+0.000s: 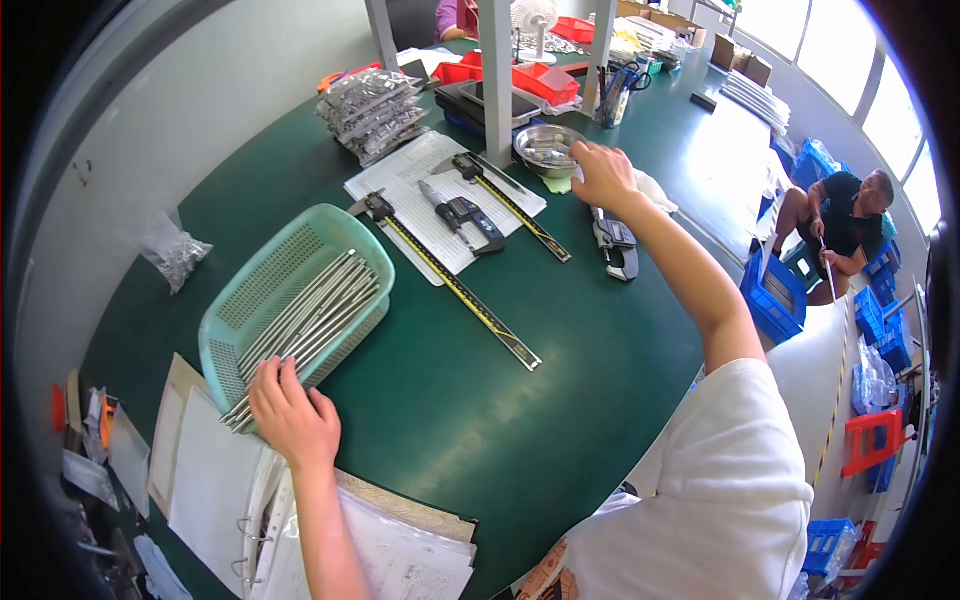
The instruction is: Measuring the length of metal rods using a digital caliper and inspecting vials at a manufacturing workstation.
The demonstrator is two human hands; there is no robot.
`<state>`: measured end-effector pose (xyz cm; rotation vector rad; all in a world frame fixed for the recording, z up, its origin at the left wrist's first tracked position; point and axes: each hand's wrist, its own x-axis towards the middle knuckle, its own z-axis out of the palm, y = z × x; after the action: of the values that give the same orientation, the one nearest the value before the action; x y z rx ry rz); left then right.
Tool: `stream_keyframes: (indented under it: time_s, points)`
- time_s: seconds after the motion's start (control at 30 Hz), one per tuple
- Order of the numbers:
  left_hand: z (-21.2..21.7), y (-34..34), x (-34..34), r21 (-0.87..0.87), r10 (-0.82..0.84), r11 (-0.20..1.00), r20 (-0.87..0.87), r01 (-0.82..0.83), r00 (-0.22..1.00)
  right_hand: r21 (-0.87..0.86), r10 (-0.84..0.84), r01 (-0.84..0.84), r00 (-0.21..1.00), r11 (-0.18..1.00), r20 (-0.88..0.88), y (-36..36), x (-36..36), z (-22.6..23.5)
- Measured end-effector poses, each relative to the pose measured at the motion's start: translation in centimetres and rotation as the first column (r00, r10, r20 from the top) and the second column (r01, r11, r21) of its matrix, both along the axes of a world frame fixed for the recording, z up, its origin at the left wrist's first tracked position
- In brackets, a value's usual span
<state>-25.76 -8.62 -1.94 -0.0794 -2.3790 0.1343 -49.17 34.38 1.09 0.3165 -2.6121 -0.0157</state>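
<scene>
A pale green perforated basket [345, 232] holds a bundle of long thin metal rods [300, 310], tilted toward its near end. My left hand [293, 412] lies over the rods' near ends at the basket's rim, fingers extended and thumb apart. At the far side, my right hand [606, 178] reaches to the right edge of a round metal bowl [549, 136] with small metal pieces inside; its fingers are apart and nothing shows in them. Two digital calipers [455, 278] [512, 208] and a digital micrometer [463, 218] lie between my hands. Another micrometer [614, 245] sits below my right wrist.
Printed sheets [400, 165] lie under the measuring tools. Bagged metal parts [372, 112] are stacked behind. An open ring binder [270, 500] is by my left forearm. A metal post [495, 90] rises near the bowl. A co-worker [850, 225] sits at right beside blue crates [773, 300].
</scene>
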Motion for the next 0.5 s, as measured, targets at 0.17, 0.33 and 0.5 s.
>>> stream_keyframes:
  time_s: [0.17, 0.33, 0.5]
  points:
    - [0.1, 0.4, -0.3, 0.030, -0.033, 0.999, -0.006, 0.033, 0.999, -0.176, -0.174, 0.193, 0.978, 0.965, 0.116, -0.3, -1.7, -1.4]
    - [0.1, 0.2, -0.4, 0.033, -0.022, 0.999, 0.004, 0.022, 1.000, -0.341, -0.159, 0.138, 0.987, 0.930, -0.033, -0.3, -1.3, -1.7]
    - [0.1, 0.4, -0.3, 0.030, -0.037, 0.999, -0.015, 0.038, 0.999, -0.440, -0.079, -0.025, 0.973, 0.898, -0.216, 0.3, 2.9, -0.3]
